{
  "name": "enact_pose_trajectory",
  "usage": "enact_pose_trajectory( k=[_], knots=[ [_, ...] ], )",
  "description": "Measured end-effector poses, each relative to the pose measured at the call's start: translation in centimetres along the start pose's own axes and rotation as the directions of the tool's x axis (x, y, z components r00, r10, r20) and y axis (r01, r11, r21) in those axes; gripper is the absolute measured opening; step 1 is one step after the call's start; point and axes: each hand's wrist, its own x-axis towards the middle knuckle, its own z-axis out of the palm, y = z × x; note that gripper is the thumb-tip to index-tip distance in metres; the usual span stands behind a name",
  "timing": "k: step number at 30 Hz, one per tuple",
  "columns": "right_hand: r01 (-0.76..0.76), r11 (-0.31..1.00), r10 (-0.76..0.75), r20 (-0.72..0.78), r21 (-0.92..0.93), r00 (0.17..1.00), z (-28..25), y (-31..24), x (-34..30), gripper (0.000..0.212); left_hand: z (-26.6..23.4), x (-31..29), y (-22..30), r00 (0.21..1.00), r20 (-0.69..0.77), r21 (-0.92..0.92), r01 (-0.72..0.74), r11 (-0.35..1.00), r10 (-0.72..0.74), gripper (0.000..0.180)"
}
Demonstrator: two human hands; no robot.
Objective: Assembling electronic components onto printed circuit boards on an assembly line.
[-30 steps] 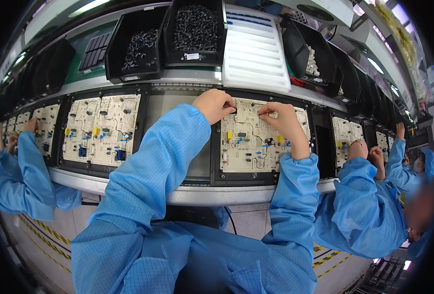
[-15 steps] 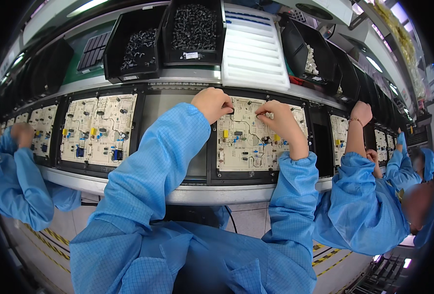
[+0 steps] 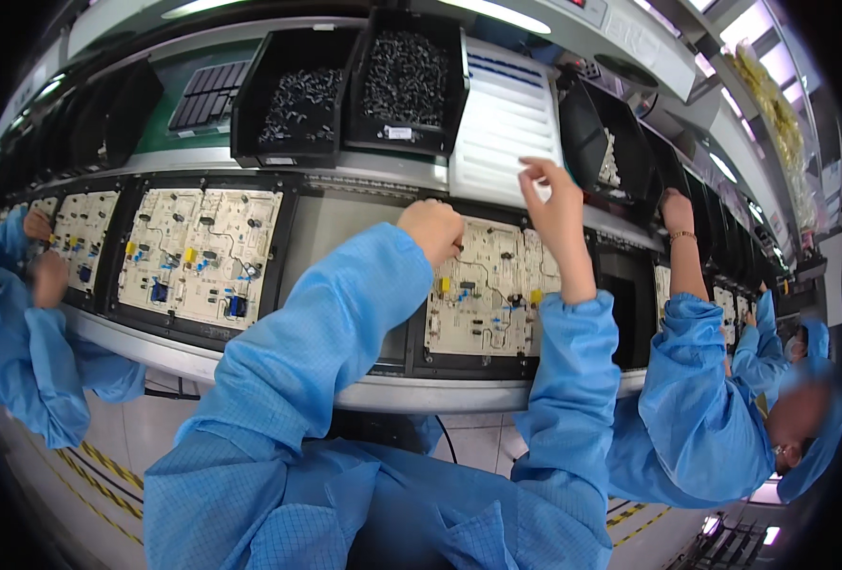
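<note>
A cream circuit board [image 3: 483,328] lies before me in a black frame, with yellow, blue and black components standing on it. My left hand [image 3: 430,231] is at the board's far left corner. Its fingers are pinched on a small black component, mostly hidden by the fingertips. Raised over the board's far right part, my right hand [image 3: 558,209] has its thumb and forefinger apart, with nothing visible between them. Beyond it stands a white ridged foam tray [image 3: 502,142] with dark blue parts in its far rows.
Black bins [image 3: 402,85] of small black parts stand at the back, and another bin [image 3: 597,142] holds white parts. More framed boards [image 3: 202,256] line the rail [image 3: 430,394] to the left. Co-workers in blue smocks work on both sides, one arm [image 3: 684,256] close at right.
My right hand has lifted off the board, up and away toward the foam tray, and its fingers have parted. The left hand stays at the board's corner. The view has shifted slightly.
</note>
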Motion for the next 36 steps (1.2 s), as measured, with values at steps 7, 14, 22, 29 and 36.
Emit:
enact_pose_trajectory(
  k=[7, 14, 22, 29, 36],
  knots=[
    [0.174, 0.980, -0.181, -0.061, -0.094, 0.982, 6.9, 5.9, 13.1, 0.018, 2.0, 0.1, 0.1, 0.998, -0.055, 0.160, 0.009, 0.987, 0.000, 0.012],
    [-0.208, 0.978, 0.204, -0.096, -0.034, 0.974, 15.0, 10.4, 19.4, 0.026, 1.6, 0.2, -0.4, 0.999, -0.054, 0.088, 0.014, 0.996, -0.009, 0.023],
    [-0.310, 0.941, 0.287, 0.163, 0.138, 0.944, 14.2, 12.1, 21.0, 0.031, -4.7, -1.8, -0.5, 0.999, -0.038, 0.145, 0.022, 0.989, -0.017, 0.024],
    [0.047, 0.998, -0.051, -0.086, -0.052, 0.995, 13.6, 13.5, 20.6, 0.027, -10.4, -3.4, -8.9, 0.658, -0.631, -0.003, 0.528, 0.849, -0.411, 0.014],
    [-0.090, 0.810, 0.202, -0.131, 0.580, 0.971, 9.2, 9.0, 19.1, 0.030, -7.5, 0.3, -17.6, 0.724, -0.325, 0.098, 0.666, 0.740, -0.609, 0.025]
  ],
)
